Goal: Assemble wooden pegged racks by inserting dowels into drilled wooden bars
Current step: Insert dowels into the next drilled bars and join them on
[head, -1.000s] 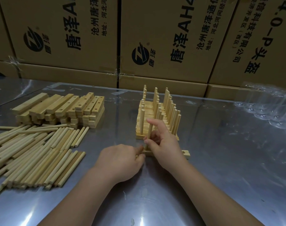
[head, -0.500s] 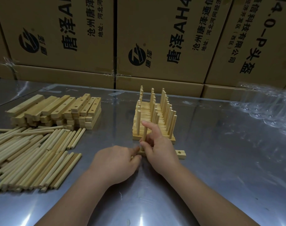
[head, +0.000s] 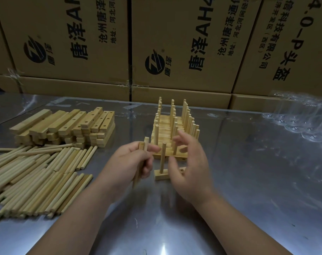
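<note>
place: small factory or warehouse assembly station | bulk piles of loose dowels [head: 33, 173] and drilled bars [head: 64, 124] left of the left hand [head: 127, 162] | finished racks [head: 164, 129] just beyond the right hand [head: 191, 162] | shiny metal desk [head: 248, 181] | wall of stacked printed cardboard cartons [head: 174, 43] farther beyond

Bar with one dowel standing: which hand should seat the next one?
Likely right. The right hand is open and empty beside the free hole in the bar; the left hand grips the spare dowels close by, ready to pass one.
</note>
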